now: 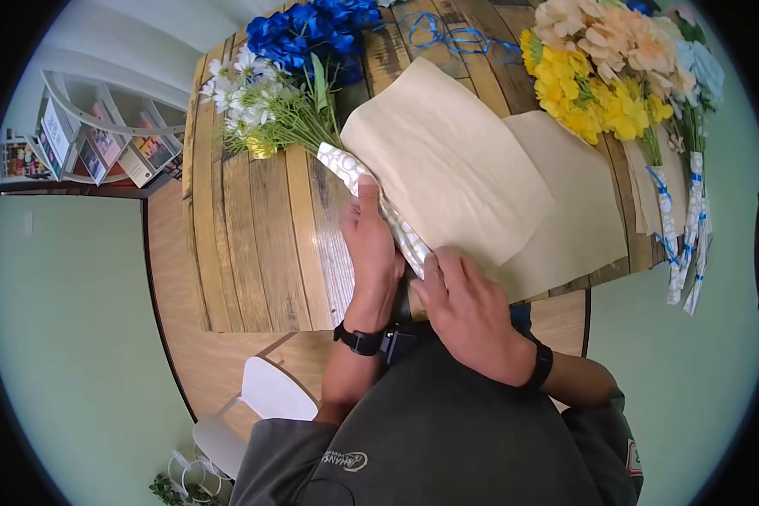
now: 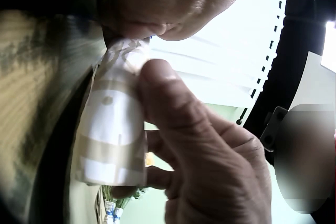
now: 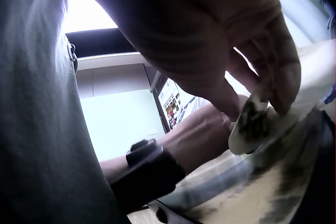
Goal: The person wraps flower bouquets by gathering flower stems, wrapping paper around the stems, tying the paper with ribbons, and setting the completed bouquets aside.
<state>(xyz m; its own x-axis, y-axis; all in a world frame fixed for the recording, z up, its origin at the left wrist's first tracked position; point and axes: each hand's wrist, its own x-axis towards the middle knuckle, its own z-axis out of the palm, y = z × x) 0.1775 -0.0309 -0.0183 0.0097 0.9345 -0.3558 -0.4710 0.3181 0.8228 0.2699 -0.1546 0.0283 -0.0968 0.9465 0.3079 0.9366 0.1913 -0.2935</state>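
My left hand (image 1: 371, 240) grips a bunch of white flowers (image 1: 249, 93) by its stems, thumb lying along the paper. A white-and-gold patterned paper (image 1: 341, 166) is rolled round those stems in a narrow sleeve. At the sleeve's lower end, my right hand (image 1: 472, 316) pinches the paper between thumb and fingers. Dark stem ends (image 3: 254, 124) show inside the rolled paper in the right wrist view. The left wrist view has the patterned sleeve (image 2: 110, 129) up close, with both hands on it. Beside the sleeve spreads a large beige sheet (image 1: 447, 160).
Blue flowers (image 1: 312, 34) and a loose blue ribbon (image 1: 434, 32) lie at the table's far side. Yellow flowers (image 1: 565, 88) and peach flowers (image 1: 611, 38) rest at the right, their wrapped stems (image 1: 696, 211) tied in blue. A white chair (image 1: 274, 392) stands by the near edge.
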